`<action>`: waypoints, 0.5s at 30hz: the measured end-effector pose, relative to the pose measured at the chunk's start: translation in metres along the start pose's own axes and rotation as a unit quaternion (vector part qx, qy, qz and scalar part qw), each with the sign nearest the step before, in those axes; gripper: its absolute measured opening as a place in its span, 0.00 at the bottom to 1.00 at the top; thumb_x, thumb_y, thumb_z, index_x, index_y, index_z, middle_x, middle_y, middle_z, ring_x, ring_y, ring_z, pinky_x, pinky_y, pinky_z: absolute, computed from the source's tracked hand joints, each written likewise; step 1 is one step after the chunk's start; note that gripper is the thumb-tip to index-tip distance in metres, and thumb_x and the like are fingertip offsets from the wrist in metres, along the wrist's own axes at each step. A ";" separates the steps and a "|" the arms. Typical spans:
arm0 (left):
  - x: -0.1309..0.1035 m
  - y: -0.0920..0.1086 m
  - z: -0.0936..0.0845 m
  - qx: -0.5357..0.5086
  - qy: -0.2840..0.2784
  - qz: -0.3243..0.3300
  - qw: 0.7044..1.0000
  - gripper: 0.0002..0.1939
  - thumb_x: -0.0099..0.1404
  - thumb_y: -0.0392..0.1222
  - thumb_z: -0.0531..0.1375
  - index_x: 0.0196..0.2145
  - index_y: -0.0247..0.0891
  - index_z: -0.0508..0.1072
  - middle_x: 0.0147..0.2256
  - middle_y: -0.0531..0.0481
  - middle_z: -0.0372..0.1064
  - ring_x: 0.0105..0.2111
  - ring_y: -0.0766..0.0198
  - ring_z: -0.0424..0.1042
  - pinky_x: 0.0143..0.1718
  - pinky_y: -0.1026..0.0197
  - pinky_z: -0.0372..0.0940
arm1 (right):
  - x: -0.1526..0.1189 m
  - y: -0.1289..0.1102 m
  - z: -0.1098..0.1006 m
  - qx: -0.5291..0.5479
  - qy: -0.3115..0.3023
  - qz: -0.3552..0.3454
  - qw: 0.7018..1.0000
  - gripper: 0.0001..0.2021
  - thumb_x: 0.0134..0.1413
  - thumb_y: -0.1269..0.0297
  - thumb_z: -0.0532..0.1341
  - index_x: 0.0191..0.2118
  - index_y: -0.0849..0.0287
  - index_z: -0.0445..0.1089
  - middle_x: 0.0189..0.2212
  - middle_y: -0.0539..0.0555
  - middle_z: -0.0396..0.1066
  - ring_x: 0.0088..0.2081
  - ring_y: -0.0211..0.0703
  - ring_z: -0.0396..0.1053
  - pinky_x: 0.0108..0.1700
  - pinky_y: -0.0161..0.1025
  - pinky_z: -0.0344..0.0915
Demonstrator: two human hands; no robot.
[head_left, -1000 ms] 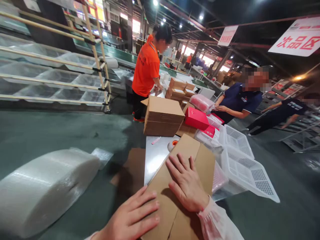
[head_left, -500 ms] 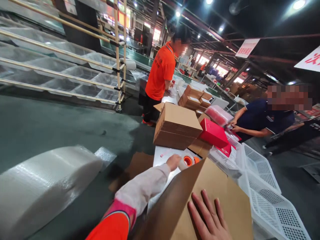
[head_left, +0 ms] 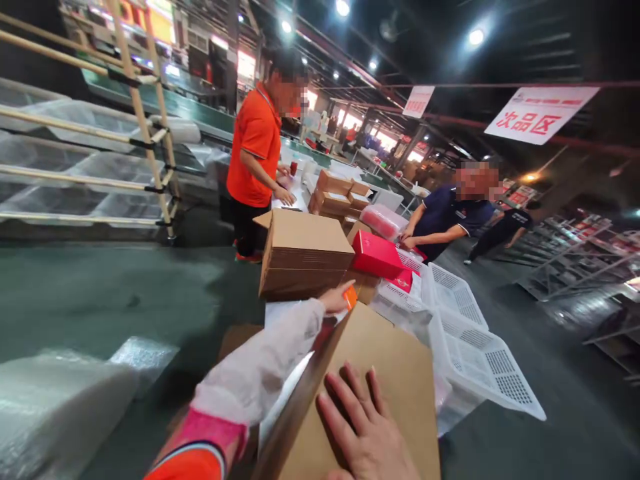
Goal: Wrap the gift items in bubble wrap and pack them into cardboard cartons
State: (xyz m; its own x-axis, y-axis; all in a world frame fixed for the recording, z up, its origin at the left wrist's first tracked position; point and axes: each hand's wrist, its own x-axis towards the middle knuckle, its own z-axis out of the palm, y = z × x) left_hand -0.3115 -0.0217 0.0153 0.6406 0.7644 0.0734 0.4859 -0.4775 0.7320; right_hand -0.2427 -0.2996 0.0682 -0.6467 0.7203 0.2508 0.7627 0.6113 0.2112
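My left hand [head_left: 336, 298], its arm in a pale sleeve cover, reaches past the near box to an orange tape dispenser [head_left: 351, 297]. Its fingers are closed around the dispenser, most of which is hidden by the hand and the box edge. Flat on the top of a brown cardboard box [head_left: 400, 360] lies my right hand [head_left: 365, 423], fingers spread and nothing in them. The box stands tilted in my view, close in front of me.
Beyond it are stacked flat cartons [head_left: 307, 243] and a red box [head_left: 377, 255]. White plastic baskets [head_left: 480, 353] stand on the right. Bubble wrap [head_left: 65, 407] lies at the lower left, below a pipe rack [head_left: 150, 153]. A co-worker in orange [head_left: 255, 147] and another in navy [head_left: 445, 217] work across the table.
My view has swung right. My left hand has moved forward from beside the orange-cored tape and closed on the tape dispenser. My right hand stays flat on the box.
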 end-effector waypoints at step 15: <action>-0.201 0.149 -0.172 0.029 0.164 -0.122 0.979 0.31 0.37 0.54 0.71 0.39 0.37 0.73 0.34 0.52 0.75 0.37 0.54 0.75 0.39 0.59 0.71 | 0.022 0.012 -0.046 0.297 -0.160 -0.151 0.929 0.40 0.62 0.36 0.53 0.72 0.51 0.47 0.73 0.61 0.35 0.73 0.55 0.26 0.69 0.68 0.24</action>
State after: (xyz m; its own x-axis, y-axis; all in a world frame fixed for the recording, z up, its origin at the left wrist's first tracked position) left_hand -0.4703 -0.1717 0.2259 0.2816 0.9518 0.1215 0.6398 -0.2806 0.7154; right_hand -0.2477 -0.2916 0.1196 -0.8712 0.4884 -0.0487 0.4720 0.8064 -0.3564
